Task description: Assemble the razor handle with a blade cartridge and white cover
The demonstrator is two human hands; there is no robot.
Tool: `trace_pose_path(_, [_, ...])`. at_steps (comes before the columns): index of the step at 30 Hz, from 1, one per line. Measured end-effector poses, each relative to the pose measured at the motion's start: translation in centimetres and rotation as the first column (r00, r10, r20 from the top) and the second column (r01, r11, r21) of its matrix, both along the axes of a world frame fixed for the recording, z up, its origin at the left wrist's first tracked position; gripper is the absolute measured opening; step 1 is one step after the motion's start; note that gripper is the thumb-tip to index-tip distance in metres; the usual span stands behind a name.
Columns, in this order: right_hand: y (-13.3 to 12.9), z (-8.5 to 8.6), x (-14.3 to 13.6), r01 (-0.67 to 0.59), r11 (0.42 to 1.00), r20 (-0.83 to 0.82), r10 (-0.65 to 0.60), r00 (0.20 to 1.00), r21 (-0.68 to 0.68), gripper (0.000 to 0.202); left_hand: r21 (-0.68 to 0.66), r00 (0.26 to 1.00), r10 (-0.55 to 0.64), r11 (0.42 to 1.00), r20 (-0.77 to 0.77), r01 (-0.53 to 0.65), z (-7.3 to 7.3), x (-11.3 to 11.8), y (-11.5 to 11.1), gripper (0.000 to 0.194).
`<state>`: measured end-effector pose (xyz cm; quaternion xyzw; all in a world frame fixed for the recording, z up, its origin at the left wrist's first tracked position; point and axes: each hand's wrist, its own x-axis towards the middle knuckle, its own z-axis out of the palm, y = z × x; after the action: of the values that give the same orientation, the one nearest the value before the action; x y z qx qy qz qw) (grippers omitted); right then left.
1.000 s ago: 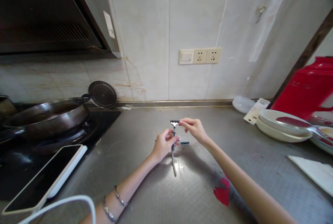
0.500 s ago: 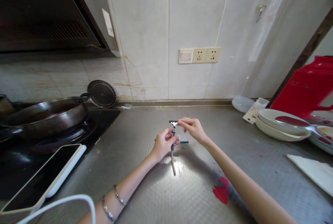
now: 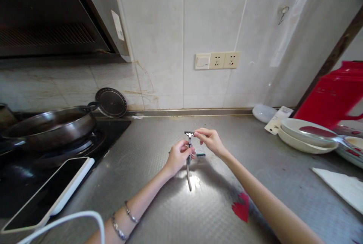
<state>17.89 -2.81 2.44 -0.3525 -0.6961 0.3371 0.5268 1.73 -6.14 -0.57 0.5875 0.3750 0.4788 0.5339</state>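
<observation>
Razor handle (image 3: 188,162) partly behind left hand (image 3: 178,158); red jug (image 3: 326,96) cut off at right edge; tag (image 3: 279,120) print illegible.

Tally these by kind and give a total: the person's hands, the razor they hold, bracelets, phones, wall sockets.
Left hand and right hand: 2
Razor: 1
Bracelets: 2
Phone: 1
Wall sockets: 2
Total: 8

Head-worn view, facing forward, down over counter (image 3: 176,213)
</observation>
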Motion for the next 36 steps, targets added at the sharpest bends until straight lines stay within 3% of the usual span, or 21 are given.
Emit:
trace_pose_path(7, [0.07, -0.04, 0.18, -0.003, 1.000, 0.024, 0.003, 1.000, 0.022, 0.031, -0.064, 1.000, -0.013, 0.998, 0.023, 0.014, 0.12, 0.08, -0.03, 0.036])
trace_pose_path(20, [-0.28, 0.41, 0.20, -0.017, 0.999, 0.022, 0.016, 1.000, 0.049, 0.027, -0.047, 1.000, 0.009, 0.999, 0.009, -0.008, 0.21, 0.24, -0.17, 0.035])
trace_pose_path(36, [-0.51, 0.38, 0.04, -0.008, 0.998, 0.007, 0.007, 1.000, 0.058, 0.027, -0.119, 0.999, 0.022, 0.993, 0.035, -0.017, 0.50, 0.49, -0.51, 0.039])
